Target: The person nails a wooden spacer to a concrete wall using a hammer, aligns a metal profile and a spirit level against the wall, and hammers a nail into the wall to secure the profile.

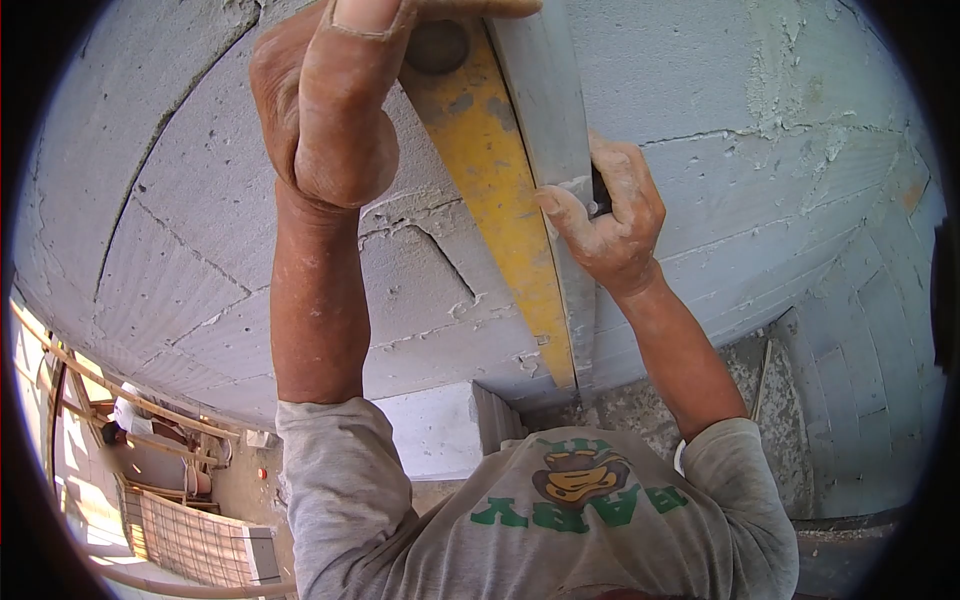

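In the head view, the right hand [618,218] is closed on the grey metal bar [550,100], thumb at its edge, while the left hand [345,115] bends by the upper end of the yellow bar [495,190], too cropped to tell its grip. Both bars lie along the block wall [700,85], lower ends near the pale block [430,430], with bare wall face on either side. The shirt [610,500] bears upside-down green lettering, not fully legible.

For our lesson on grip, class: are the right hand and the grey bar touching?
Touching. The head view shows the right hand gripping the grey bar, thumb across its face, fingers at its edge.
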`<state>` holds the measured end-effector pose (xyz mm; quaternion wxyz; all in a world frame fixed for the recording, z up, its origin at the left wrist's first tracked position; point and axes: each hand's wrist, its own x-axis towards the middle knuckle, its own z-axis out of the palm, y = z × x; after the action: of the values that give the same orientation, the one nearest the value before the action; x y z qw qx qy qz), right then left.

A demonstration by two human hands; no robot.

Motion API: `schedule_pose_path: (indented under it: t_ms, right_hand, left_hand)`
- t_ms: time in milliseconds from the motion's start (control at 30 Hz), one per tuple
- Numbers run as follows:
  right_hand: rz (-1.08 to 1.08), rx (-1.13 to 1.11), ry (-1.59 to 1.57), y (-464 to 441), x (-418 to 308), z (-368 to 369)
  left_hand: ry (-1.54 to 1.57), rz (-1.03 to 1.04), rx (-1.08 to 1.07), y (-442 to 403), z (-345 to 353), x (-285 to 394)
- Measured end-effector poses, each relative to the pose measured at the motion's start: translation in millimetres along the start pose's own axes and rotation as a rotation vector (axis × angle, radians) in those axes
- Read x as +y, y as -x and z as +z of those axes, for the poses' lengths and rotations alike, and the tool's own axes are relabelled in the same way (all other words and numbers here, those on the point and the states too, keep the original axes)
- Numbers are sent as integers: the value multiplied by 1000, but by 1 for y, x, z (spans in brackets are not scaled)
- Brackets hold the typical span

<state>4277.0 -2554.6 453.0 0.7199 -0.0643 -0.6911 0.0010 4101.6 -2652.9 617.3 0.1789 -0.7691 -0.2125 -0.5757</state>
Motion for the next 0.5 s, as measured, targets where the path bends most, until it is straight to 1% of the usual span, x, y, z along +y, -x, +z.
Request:
schedule_pose_path:
  t_ms: [33, 100, 167, 233, 267, 333, 400, 433, 500]
  right_hand:
    - [2, 0, -6, 0, 0, 0]
    - [1, -1, -7, 1, 1, 1]
    - [-23, -5, -12, 0, 1, 1]
    - [-70, -13, -19, -5, 1, 0]
    - [-34, -28, -31, -5, -1, -1]
    - [38, -58, -54, -4, -5, -3]
    - [56, -59, -57, -4, -4, -4]
    - [66, -61, -60, -3, -4, -3]
    - [85, -47, -81, -2, -2, -2]
  left_hand:
    - [54, 4, 17, 1, 1, 1]
    - [38, -13, 23, 3, -2, 1]
    - [-99, -60, 0, 4, -8, -2]
    - [-2, 25, -54, 0, -9, -4]
    - [49, 67, -82, -2, -9, -6]
    - [-437, 511, -109, -6, -14, -16]
    - [-668, 787, -127, -12, -14, -23]
    - [-652, 841, -136, -16, -13, -24]
    - [-596, 819, -157, -16, -14, -24]
